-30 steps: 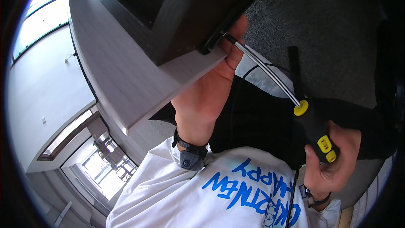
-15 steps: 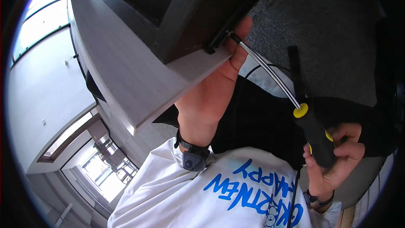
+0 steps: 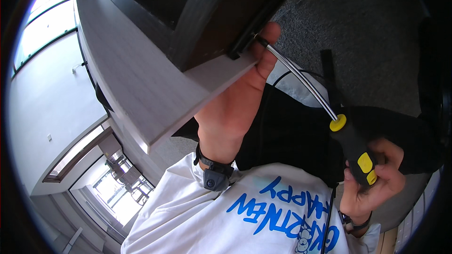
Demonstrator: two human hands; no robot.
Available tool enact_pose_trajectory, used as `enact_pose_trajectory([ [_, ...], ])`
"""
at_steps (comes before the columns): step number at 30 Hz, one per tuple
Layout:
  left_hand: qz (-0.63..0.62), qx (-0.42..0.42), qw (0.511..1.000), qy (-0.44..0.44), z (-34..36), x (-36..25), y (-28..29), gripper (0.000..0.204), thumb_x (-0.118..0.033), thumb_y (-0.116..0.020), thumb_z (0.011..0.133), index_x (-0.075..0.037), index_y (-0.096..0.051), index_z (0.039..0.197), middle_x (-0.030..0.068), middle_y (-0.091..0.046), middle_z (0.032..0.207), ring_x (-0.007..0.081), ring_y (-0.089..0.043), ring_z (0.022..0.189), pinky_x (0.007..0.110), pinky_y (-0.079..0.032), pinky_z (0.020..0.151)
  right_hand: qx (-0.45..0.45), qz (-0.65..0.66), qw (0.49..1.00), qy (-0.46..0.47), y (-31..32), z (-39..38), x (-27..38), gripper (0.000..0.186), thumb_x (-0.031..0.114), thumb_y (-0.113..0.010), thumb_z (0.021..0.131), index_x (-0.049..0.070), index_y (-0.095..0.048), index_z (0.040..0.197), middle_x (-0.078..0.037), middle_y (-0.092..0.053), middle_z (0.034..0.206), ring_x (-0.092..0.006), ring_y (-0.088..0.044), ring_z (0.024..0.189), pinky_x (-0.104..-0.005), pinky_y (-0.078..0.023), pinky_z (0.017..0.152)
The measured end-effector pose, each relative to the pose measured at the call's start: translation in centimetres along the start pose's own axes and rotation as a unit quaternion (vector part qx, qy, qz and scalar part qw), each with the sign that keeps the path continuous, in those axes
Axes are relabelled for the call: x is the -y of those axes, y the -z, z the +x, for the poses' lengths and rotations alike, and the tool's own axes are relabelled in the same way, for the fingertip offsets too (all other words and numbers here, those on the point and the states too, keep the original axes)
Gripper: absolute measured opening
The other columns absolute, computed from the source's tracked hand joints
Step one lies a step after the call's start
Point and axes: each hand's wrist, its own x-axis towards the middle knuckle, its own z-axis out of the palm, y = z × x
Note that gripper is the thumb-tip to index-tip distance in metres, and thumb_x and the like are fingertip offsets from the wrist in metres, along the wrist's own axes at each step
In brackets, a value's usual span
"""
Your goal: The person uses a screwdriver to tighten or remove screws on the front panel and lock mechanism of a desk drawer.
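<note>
Grey carpet fills the upper right of the frame, behind a pale wood-grain panel joined to a dark panel at upper centre. Left hand presses flat against the pale panel's edge at centre, fingers extended, thumb beside the screwdriver's tip. Right hand, lower right, wraps its fingers closed around the black-and-yellow handle of the screwdriver, whose shaft runs up-left to the panel joint.
</note>
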Motion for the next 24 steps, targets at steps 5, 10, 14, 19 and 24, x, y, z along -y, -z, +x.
enact_pose_trajectory([
  [5, 0.022, 0.0, 1.0, -0.022, -0.1, 0.2, 0.2, 0.059, -0.039, -0.051, 0.092, -0.004, -0.036, 0.137, 0.0236, -0.038, 0.139, 0.0289, -0.051, 0.121, 0.037, -0.046, 0.096, 0.004, -0.064, 0.991, -0.121, 1.1, -2.4, -0.8, 0.066, 0.052, -0.058, 0.082, 0.003, -0.041, 0.123, -0.016, -0.059, 0.1, -0.0245, -0.063, 0.086, -0.0292, -0.053, 0.064],
  [10, 0.034, -0.026, 0.999, -0.018, -0.3, 0.0, -0.1, 0.057, -0.039, -0.048, 0.094, -0.004, -0.036, 0.137, 0.0225, -0.038, 0.139, 0.0291, -0.05, 0.121, 0.037, -0.047, 0.096, -0.062, 0.043, 0.991, -0.109, -0.6, -1.0, -1.0, 0.075, 0.061, -0.059, 0.08, 0.006, -0.039, 0.126, -0.013, -0.055, 0.094, -0.02, -0.059, 0.074, -0.0273, -0.049, 0.058],
  [14, 0.0, -0.029, 1.0, -0.005, -0.2, 0.0, -0.3, 0.057, -0.039, -0.048, 0.094, -0.004, -0.036, 0.137, 0.0221, -0.038, 0.139, 0.0283, -0.051, 0.12, 0.037, -0.047, 0.096, -0.036, -0.078, 0.996, 0.037, 0.2, 1.3, 0.5, 0.066, 0.032, -0.068, 0.074, 0.008, -0.035, 0.126, -0.016, -0.04, 0.104, -0.0207, -0.053, 0.076, -0.0271, -0.046, 0.055],
  [19, 0.013, -0.016, 1.0, -0.014, -0.4, 0.3, -0.6, 0.057, -0.038, -0.048, 0.094, -0.003, -0.035, 0.137, 0.022, -0.038, 0.139, 0.028, -0.05, 0.121, 0.036, -0.046, 0.097, -0.013, -0.177, 0.984, -0.008, 1.5, -0.8, -0.4, 0.056, 0.046, -0.057, 0.083, 0.002, -0.045, 0.116, -0.015, -0.055, 0.095, -0.0238, -0.059, 0.074, -0.0291, -0.049, 0.058],
  [24, -0.003, -0.003, 1.0, -0.008, 0.5, 1.0, 0.0, 0.062, -0.037, -0.054, 0.091, -0.002, -0.033, 0.138, 0.0221, -0.041, 0.137, 0.0284, -0.049, 0.121, 0.038, -0.044, 0.099, -0.09, -0.038, 0.983, -0.156, 0.5, -0.4, -1.1, 0.075, 0.066, -0.048, 0.083, -0.001, -0.04, 0.117, -0.015, -0.053, 0.09, -0.0216, -0.057, 0.07, -0.0292, -0.047, 0.057],
])
